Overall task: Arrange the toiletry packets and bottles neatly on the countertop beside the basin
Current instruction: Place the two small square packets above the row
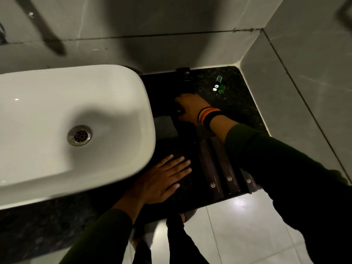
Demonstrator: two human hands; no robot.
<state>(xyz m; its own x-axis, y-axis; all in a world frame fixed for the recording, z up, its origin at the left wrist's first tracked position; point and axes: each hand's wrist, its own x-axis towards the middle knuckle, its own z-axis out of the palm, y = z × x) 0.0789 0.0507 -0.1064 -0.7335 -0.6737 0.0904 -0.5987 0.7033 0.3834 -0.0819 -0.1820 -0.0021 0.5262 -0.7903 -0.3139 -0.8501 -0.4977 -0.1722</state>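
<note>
Head view: on the dark speckled stone worktop (pixel 238 103) right of the white ceramic basin (pixel 72 119), three long dark cardboard toiletry packets (pixel 210 164) lie side by side near the front edge, each with a small gold emblem. The right hand (pixel 190 108), fingers curled, grips a small dark packet (pixel 179 111); the left hand (pixel 165 180) rests flat, fingers spread. Two small green clear bottles (pixel 219 83) lie well apart at the back. Packets are probably light, stiff and crushable, best pinched along the long edges; bottles likely roll, so grasp the body.
</note>
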